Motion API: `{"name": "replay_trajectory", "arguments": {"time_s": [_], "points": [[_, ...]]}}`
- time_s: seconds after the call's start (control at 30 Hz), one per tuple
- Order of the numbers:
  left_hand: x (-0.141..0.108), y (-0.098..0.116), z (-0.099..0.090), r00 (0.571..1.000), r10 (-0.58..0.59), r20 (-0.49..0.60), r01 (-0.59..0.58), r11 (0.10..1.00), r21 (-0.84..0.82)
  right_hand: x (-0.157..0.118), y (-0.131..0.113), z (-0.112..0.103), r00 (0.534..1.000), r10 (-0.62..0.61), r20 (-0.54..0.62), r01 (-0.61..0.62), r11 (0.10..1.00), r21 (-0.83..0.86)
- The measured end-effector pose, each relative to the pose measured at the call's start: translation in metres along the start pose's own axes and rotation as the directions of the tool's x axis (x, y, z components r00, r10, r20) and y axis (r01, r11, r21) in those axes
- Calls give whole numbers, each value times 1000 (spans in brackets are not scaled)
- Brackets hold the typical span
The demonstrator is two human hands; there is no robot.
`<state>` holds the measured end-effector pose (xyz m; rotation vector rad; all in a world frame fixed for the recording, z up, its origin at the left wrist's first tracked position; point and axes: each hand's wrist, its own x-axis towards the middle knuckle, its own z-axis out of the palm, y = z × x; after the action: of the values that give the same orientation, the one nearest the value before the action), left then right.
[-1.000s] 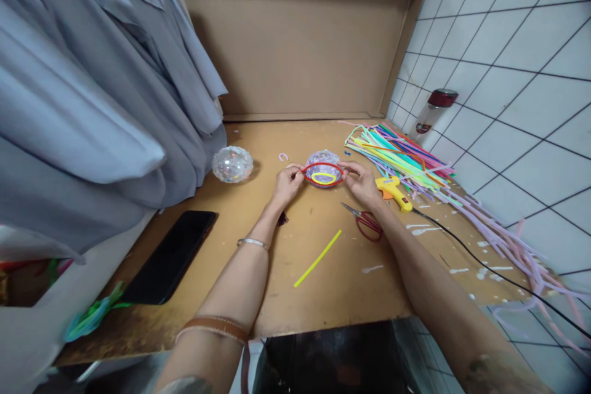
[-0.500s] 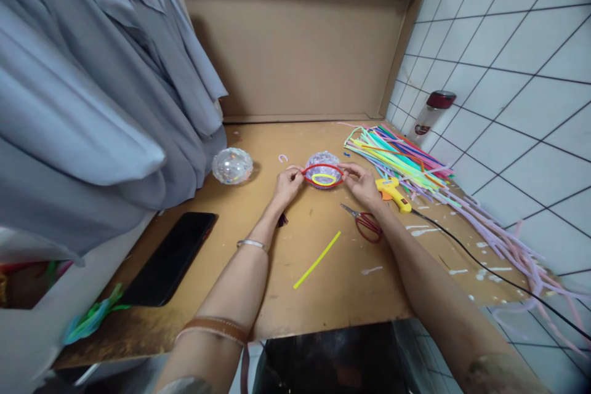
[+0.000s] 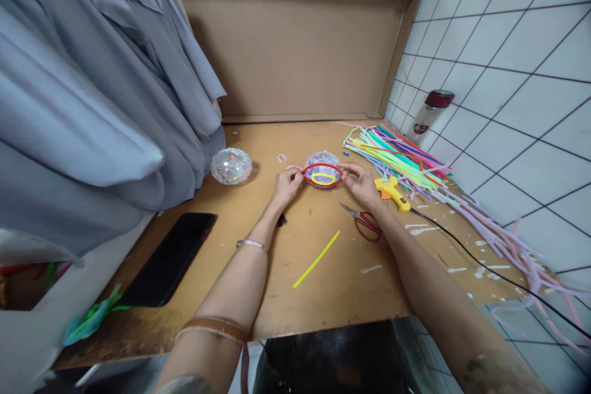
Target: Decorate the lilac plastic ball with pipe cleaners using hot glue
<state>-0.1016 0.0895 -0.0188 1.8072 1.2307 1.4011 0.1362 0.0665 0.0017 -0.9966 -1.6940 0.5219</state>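
Between my hands a red pipe cleaner [image 3: 322,165] is bent into a pointed oval, over the front of a pale purple fuzzy ball [image 3: 324,157]. My left hand [image 3: 289,184] pinches its left corner and my right hand [image 3: 361,184] pinches the right one. Inside the red oval sits a smaller yellow ring [image 3: 322,180]; whether it is fixed to the ball I cannot tell. Red-handled scissors [image 3: 367,226] lie by my right wrist. A straight yellow pipe cleaner [image 3: 316,259] rests on the table nearer to me.
A clear ball [image 3: 231,166] stands left, behind a black phone [image 3: 168,258]. To the right are a yellow glue gun [image 3: 392,194] with its black cord, a heap of coloured pipe cleaners [image 3: 397,157] and a red-lidded bottle [image 3: 429,114]. Cardboard [image 3: 295,49] stands at the back.
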Motion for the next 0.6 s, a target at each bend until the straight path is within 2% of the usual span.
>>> {"name": "replay_trajectory", "arguments": {"time_s": [0.6], "points": [[-5,5,-7,982,168,87,-179,973,145,-1,2,1,999,-43,-15,43,998,-47]]}}
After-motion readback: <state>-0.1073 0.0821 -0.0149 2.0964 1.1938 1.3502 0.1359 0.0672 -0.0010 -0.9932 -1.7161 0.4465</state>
